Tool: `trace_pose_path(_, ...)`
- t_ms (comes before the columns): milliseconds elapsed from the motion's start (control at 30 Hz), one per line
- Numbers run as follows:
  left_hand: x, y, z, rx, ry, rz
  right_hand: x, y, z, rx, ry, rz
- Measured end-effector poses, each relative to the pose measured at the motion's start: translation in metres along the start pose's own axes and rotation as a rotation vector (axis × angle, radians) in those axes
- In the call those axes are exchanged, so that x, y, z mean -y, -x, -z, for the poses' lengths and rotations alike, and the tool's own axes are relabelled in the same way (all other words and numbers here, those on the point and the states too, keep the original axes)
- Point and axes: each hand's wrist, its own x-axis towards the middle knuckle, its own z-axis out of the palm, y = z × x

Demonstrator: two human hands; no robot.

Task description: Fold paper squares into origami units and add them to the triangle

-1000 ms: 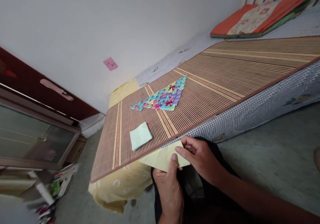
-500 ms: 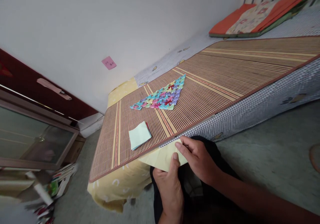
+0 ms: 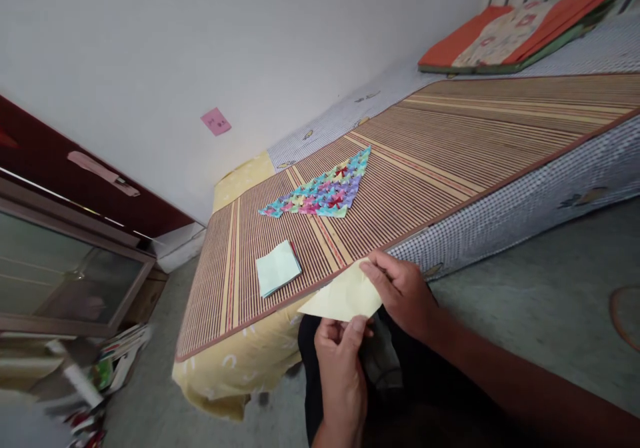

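A pale yellow sheet of paper (image 3: 343, 295), with a pointed corner to the left, is held above my lap by the front edge of the bed. My left hand (image 3: 343, 361) pinches its lower edge, thumb on top and fingers underneath. At the paper's upper right, my right hand (image 3: 403, 291) grips the edge between thumb and fingers. On the mat just beyond lies a small stack of paper sheets (image 3: 278, 269), pale green on top. Farther back rests a multicoloured triangular piece made of many small folded paper shapes (image 3: 325, 191).
A striped bamboo mat (image 3: 415, 175) covers the bed. A folded orange and floral quilt (image 3: 520, 31) lies at the far right. A pink note (image 3: 216, 121) is stuck on the wall. At left stand a glass-fronted cabinet (image 3: 65, 275) and clutter on the floor.
The yellow paper has moved slightly up and right and turned, showing more of its face. My right hand has risen a little, and my left hand now holds the lower edge farther right.
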Motion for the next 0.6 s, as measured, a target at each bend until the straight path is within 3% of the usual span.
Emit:
trace_pose_path(100, -0.005, -0.002, -0.010, -0.024, 0.077, -0.006, 0.003, 0.003, -0.005, 0.043, -0.041, 0.008)
trace_pose_path(200, -0.010, -0.003, -0.016, -0.040, 0.149, -0.024, 0.002, 0.005, -0.008, 0.107, -0.206, -0.087)
trace_pose_path(400, -0.011, -0.009, -0.008, -0.111, 0.173, -0.022, -0.003, 0.018, -0.011, 0.424, -0.530, -0.292)
trace_pose_path(600, -0.015, -0.011, -0.006, -0.078, 0.180, -0.007, -0.006, 0.022, -0.008, 0.303, -0.426, -0.234)
